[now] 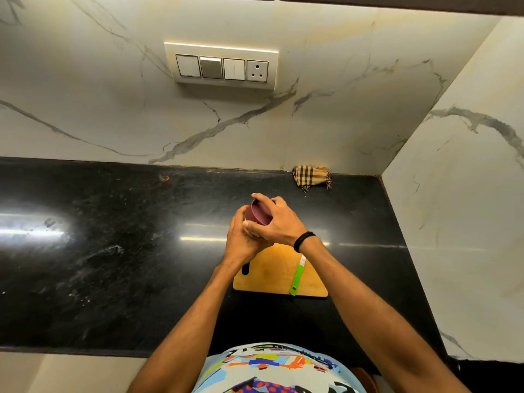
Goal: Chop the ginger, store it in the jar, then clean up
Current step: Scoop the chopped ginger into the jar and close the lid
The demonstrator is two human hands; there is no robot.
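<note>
Your R hand (279,222) is gripping the maroon lid (256,214), fingers curled round it; L hand (241,241) is clasping the jar beneath (mostly hidden), just beyond the chopping board (269,279) w/ green-handled knife (297,276).

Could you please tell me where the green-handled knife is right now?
In the head view, the knife lies on the right part of the wooden cutting board, beside the right forearm.
</note>
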